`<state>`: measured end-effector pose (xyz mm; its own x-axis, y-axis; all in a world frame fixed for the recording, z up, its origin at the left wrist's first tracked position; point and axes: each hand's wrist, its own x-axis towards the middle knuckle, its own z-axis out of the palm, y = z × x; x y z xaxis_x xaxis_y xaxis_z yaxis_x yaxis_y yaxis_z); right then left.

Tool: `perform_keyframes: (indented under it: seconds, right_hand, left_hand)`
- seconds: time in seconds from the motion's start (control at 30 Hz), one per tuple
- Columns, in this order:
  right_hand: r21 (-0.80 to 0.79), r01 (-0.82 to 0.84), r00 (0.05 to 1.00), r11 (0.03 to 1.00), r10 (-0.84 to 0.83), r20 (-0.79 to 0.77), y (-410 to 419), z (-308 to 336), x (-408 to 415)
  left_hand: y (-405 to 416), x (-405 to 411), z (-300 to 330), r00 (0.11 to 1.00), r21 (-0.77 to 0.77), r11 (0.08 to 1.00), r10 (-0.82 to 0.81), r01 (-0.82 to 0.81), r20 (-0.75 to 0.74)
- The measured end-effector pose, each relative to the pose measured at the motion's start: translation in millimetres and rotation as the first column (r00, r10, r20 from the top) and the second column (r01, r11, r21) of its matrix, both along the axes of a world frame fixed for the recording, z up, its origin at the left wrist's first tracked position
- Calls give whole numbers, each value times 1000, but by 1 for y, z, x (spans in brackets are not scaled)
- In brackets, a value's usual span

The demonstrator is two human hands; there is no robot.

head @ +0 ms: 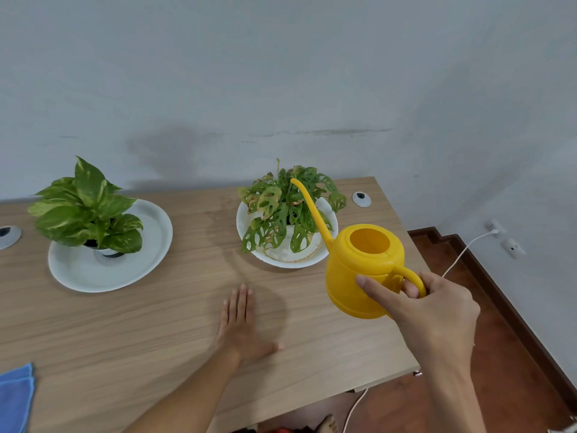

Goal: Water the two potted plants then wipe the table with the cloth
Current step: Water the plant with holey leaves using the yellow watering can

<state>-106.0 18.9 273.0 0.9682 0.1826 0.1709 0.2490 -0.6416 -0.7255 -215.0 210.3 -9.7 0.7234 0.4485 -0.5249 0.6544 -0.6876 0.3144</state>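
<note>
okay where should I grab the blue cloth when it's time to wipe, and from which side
Only the blue cloth's right edge shows, lying flat at the table's near left corner. Pinch that free right edge from above, probably with the left hand, which rests open on the table nearer it.

A wooden table [156, 323] is carrying two white plates [137, 264] [281, 256], each holding a potted plant. A blue cloth [15, 398] is lying at its near left corner, and the left hand [242, 326] is resting flat on it.
</note>
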Motion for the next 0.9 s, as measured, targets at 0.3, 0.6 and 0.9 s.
perform_keyframes:
  seconds: [0.3,0.6,0.9]
  right_hand:
    - [23,-46,999,999,45,9,13,-1,-1]
    - [48,-53,999,997,52,15,27,0,5]
    - [54,-47,999,997,46,30,33,2,21]
  left_hand:
    - [0,-2,4,1000,14,1000,-11,11,16]
    - [1,-2,3,1000,12,1000,-9,8,23]
    - [1,-2,2,1000,16,1000,-19,19,7]
